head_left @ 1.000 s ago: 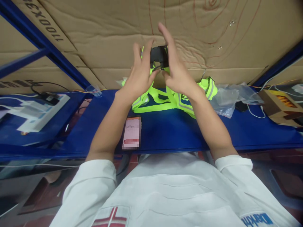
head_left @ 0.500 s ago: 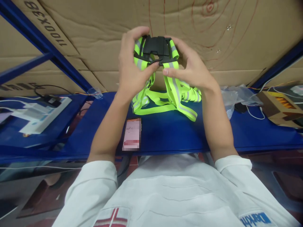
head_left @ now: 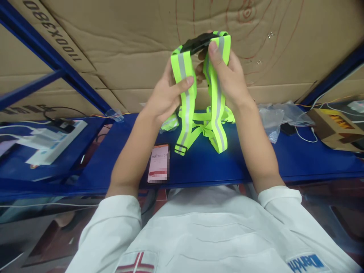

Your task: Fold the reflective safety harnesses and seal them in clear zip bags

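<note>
Both hands hold up a neon yellow-green reflective harness [head_left: 186, 102] with grey stripes above the blue shelf. My left hand [head_left: 167, 91] is closed around the left strap, its thumb lying across the front. On the right strap, my right hand [head_left: 229, 76] grips near the top with the thumb pressed on the stripe. A black plastic buckle [head_left: 197, 43] joins the straps at the top, seen edge-on between the hands. The lower straps hang down and rest in loops on the shelf; a small black slider [head_left: 181, 148] shows at the left strap's lower bend.
A phone [head_left: 158, 163] lies near the front edge of the blue shelf [head_left: 199, 170]. To the left are a white power strip [head_left: 57, 142] and a clear cup [head_left: 115, 114]. Plastic bags [head_left: 273, 119] and an open cardboard box [head_left: 335, 129] stand right. Cardboard [head_left: 148, 22] backs the shelf.
The buckle has tilted from facing me to edge-on, and the straps now hang in front of it. My hands have shifted their grip from the buckle's sides onto the straps.
</note>
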A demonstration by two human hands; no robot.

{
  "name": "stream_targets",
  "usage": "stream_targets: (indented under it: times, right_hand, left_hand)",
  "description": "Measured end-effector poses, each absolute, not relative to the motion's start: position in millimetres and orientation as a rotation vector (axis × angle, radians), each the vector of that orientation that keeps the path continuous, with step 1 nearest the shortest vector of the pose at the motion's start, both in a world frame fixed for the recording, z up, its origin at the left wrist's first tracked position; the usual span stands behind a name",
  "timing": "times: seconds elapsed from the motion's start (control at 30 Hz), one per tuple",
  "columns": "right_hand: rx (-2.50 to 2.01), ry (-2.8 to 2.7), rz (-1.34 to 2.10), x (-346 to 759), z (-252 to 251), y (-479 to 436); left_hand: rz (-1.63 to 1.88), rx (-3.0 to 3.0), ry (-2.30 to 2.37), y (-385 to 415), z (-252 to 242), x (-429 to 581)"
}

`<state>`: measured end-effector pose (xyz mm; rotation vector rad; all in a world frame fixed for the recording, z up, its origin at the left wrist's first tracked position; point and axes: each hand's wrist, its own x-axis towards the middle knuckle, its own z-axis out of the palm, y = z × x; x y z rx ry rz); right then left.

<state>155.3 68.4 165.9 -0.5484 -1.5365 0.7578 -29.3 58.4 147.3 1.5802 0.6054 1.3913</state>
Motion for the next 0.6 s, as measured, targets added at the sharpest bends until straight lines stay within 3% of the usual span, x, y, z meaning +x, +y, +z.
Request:
stream_targets:
  times: [0.3, 0.43, 0.6]
  right_hand:
    - [-0.534, -1.992, 0.6, 175, 169, 71]
    - [-0.662, -1.936, 0.605, 176, 167, 80]
    - [-0.423, -1.852, 0.897, 152, 154, 81]
  left_hand:
    - [1.559, 1.508, 0.791, 79, 139, -35]
    - [1.495, 1.506, 0.816, 75, 145, -38]
    - [1.351, 1.438, 0.74, 72, 146, -36]
